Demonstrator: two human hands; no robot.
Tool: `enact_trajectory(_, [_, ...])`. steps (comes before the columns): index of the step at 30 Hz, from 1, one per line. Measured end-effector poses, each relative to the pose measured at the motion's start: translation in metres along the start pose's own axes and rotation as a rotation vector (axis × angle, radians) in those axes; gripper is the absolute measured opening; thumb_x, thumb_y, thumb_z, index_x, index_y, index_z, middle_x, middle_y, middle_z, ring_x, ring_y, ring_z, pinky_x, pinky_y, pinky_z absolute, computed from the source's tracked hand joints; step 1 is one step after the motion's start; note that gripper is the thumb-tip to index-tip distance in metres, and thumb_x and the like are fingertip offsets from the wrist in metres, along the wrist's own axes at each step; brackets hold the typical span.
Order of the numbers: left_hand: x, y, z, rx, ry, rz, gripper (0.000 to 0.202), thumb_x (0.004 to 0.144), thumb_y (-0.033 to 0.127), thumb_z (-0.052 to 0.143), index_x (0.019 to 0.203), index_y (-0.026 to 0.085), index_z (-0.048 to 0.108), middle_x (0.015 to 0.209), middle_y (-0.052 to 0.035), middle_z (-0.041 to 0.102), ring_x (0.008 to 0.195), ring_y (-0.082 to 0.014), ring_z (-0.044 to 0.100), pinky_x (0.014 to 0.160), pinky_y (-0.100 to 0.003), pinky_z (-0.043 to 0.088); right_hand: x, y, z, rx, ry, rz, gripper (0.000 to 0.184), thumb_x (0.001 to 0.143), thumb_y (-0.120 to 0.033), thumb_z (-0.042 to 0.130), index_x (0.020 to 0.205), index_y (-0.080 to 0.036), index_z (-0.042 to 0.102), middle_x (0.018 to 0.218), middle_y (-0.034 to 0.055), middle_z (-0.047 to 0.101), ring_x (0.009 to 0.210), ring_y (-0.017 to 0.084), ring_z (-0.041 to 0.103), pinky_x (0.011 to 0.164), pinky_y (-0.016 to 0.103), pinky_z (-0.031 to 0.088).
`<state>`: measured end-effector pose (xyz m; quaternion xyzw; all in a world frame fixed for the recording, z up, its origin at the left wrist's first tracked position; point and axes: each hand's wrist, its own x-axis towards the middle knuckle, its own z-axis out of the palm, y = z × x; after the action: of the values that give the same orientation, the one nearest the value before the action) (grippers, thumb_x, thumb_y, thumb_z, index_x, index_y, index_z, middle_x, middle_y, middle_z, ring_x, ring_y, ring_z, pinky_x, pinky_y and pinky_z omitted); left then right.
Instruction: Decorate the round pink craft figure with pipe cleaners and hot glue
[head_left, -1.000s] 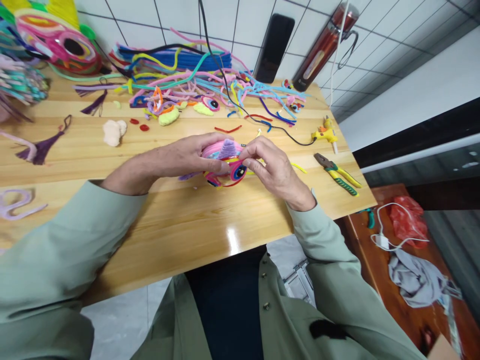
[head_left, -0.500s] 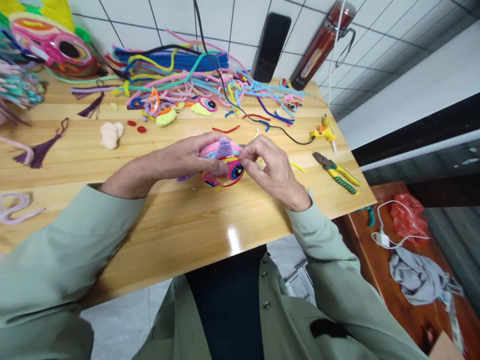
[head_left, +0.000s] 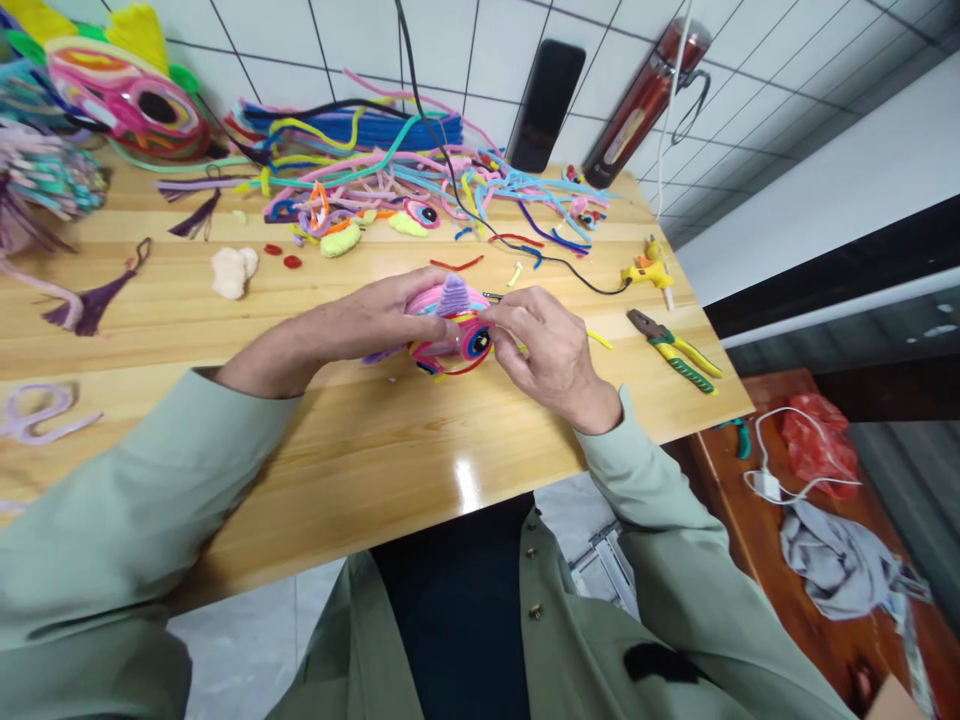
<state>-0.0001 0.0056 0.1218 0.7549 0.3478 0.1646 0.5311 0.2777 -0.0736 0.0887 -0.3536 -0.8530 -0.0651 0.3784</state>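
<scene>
My left hand [head_left: 397, 318] is wrapped round a small pipe-cleaner animal head [head_left: 454, 298], pink and yellow with a purple tuft on top. Its black eye, ringed in blue and pink, faces right, and the left thumb presses on the front just beside it. The fingers behind the head are hidden. My right hand [head_left: 544, 350] is at the eye's right edge, with thumb and forefinger pinched together. Whatever lies between those fingertips is hidden or too small to name. A red strip curves along the head's lower edge.
Behind lie heaped pipe cleaners [head_left: 360, 135], a phone [head_left: 547, 105] and a red flask [head_left: 649, 105] against the tiles. To the right are a yellow glue gun [head_left: 649, 272] and pliers [head_left: 675, 350]. A larger pipe-cleaner head [head_left: 127, 90] stands back left. Purple tassels [head_left: 101, 295] lie left.
The view has shifted slightly, so everything sits a little further right and lower. My right hand's fingers have moved slightly at the eye's edge. My left hand keeps its hold on the head.
</scene>
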Motion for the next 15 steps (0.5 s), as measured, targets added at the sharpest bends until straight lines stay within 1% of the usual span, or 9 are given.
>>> enact_trajectory(4, [0.001,0.001,0.0,-0.006,0.004,-0.012,0.052,0.09,0.063,0.084,0.125,0.025,0.08,0.122,-0.0056,0.081,0.122,-0.0348,0.074,0.11,-0.044,0.062,-0.002,0.0,0.001,0.0,-0.044,0.025,0.028,0.123,-0.022,0.057,0.138,-0.025,0.08,0.121,0.0106,0.082,0.111,0.027,0.08,0.097,0.045,0.069])
enact_trajectory(8, [0.0,0.001,0.001,-0.014,0.021,-0.02,0.048,0.089,0.062,0.085,0.121,0.026,0.079,0.115,-0.0044,0.079,0.119,-0.0345,0.074,0.106,-0.042,0.061,-0.003,0.0,0.001,0.011,-0.027,0.014,0.028,0.122,-0.023,0.059,0.142,-0.024,0.079,0.124,0.0116,0.084,0.113,0.028,0.082,0.098,0.046,0.071])
enact_trajectory(12, [-0.001,-0.006,0.001,-0.079,-0.003,-0.014,0.044,0.094,0.063,0.087,0.117,0.026,0.079,0.108,-0.0028,0.078,0.105,-0.0301,0.074,0.096,-0.039,0.061,-0.005,0.0,0.003,-0.02,0.0,-0.027,0.031,0.122,-0.02,0.062,0.147,-0.023,0.079,0.126,0.0115,0.086,0.113,0.027,0.083,0.098,0.046,0.073])
enact_trajectory(15, [0.0,-0.012,-0.001,-0.093,-0.006,0.017,0.043,0.096,0.063,0.088,0.117,0.026,0.08,0.109,-0.003,0.079,0.103,-0.0291,0.073,0.095,-0.038,0.061,-0.008,0.0,0.003,-0.006,-0.034,0.004,0.035,0.122,-0.024,0.063,0.154,-0.024,0.079,0.131,0.0126,0.086,0.117,0.028,0.084,0.101,0.049,0.074])
